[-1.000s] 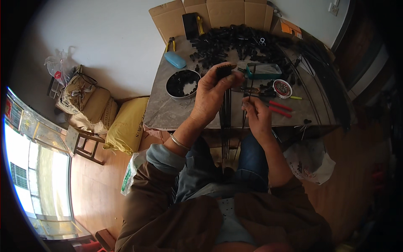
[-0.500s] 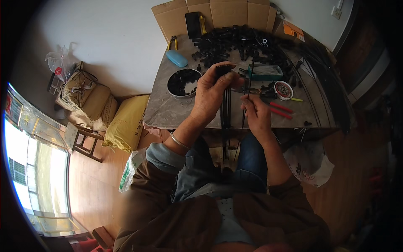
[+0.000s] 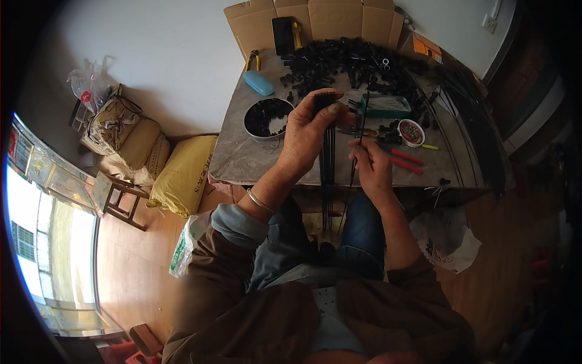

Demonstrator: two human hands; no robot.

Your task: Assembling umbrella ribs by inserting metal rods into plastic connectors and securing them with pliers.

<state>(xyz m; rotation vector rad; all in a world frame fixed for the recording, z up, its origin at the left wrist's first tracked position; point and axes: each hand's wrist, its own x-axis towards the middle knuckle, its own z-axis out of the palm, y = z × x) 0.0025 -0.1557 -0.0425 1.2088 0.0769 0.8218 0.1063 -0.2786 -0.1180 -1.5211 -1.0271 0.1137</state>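
Note:
My left hand [image 3: 308, 130] is closed round the top of a bundle of long thin black rods [image 3: 327, 158], which hang down past the table's front edge between my knees. In my right hand [image 3: 372, 161] a single thin black rod [image 3: 364, 115] is pinched between thumb and fingers, slanting upright just right of the bundle. Behind the hands a teal tray [image 3: 388, 106] holds thin pale pieces. A round tin [image 3: 247, 124] with small black parts stands left of my left hand. A small round tub [image 3: 411, 133] of tiny metal pieces sits right of my right hand.
Many black parts [image 3: 339, 57] are heaped at the back of the grey table [image 3: 233, 161], before a cardboard screen [image 3: 336, 21]. Yellow-handled pliers [image 3: 253, 59], a blue case [image 3: 259, 83] and red-handled pliers [image 3: 407, 161] lie around. More black strips [image 3: 479, 115] lie right; a yellow sack [image 3: 185, 176] stands left.
The view has shifted slightly, so the table appears a little farther right. Both hands keep the same hold, with almost no movement of the rods.

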